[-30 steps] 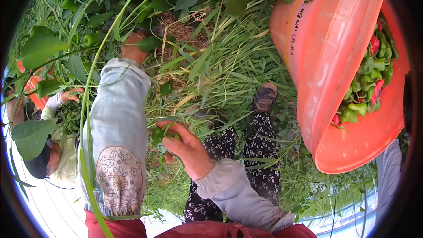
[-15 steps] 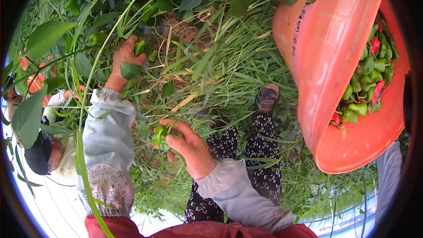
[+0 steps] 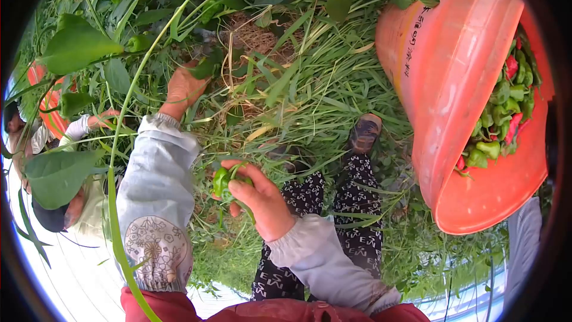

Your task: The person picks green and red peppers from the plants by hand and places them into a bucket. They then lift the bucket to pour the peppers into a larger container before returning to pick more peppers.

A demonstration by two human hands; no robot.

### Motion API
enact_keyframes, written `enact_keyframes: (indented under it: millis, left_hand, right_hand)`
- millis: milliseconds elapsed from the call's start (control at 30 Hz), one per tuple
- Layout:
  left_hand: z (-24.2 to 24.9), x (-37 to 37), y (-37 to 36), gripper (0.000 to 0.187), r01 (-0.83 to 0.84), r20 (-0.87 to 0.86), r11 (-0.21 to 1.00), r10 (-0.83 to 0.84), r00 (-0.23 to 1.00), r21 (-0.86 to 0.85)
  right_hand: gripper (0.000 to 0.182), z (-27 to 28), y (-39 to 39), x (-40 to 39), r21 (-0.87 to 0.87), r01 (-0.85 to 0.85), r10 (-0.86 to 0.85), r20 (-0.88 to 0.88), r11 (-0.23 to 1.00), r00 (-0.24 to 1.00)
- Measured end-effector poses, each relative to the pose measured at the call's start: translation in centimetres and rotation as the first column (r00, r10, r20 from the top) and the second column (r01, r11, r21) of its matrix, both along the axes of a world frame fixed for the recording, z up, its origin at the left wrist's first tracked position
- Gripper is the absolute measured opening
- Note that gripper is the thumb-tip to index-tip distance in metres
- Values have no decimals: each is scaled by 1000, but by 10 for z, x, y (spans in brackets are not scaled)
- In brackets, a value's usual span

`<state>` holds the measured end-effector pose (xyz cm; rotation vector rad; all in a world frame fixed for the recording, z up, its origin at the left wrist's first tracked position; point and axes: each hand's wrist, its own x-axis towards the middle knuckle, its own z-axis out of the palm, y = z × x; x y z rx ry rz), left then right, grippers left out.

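Observation:
My right hand [image 3: 262, 203] is closed around a small bunch of green peppers [image 3: 221, 181], its thumb pressed over them and a stem sticking up. My left hand [image 3: 183, 88] reaches into the pepper plants [image 3: 208, 9]. A dark leaf [image 3: 205, 69] covers its fingertips, so I cannot tell what they hold. Both forearms wear pale sleeve covers, the left one with a flowered patch [image 3: 156, 247].
At the right, an orange bucket [image 3: 441, 119] leans on its side with green and red peppers [image 3: 497, 119] inside. My shoe [image 3: 364, 134] stands in the grass. Another person [image 3: 89, 209] crouches at the left, near an orange container [image 3: 52, 104]. A long stem [image 3: 119, 125] crosses the view.
My left hand has shifted slightly right and down, and the green pepper seen at its fingers is now out of sight. My right hand keeps its peppers. The view has shifted a little.

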<state>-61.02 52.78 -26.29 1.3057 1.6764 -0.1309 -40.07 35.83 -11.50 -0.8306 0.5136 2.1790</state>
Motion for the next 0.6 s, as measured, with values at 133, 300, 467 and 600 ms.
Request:
enact_keyframes:
  millis: [133, 300, 467, 600]
  left_hand:
    - [-34, -5, 17, 46, 371, -570, 890, -455, 684, -265]
    - [-69, -19, 10, 41, 519, -569, 753, -652, 501, -405]
    - [-48, 4, 2, 37, 415, -599, 834, -551, 581, -364]
    - [-10, 22, -11, 34, 317, -574, 939, -333, 748, -133]
  right_hand:
    - [38, 0, 0, 0, 4, 2, -3, 15, 1000, 1000]
    - [38, 0, 0, 0, -3, -15, 15, 45, 1000, 999]
    - [37, -1, 0, 3, -36, 0, 2, 48, 999, 999]
    - [41, -2, -2, 1, -88, 58, -53, 55, 994, 997]
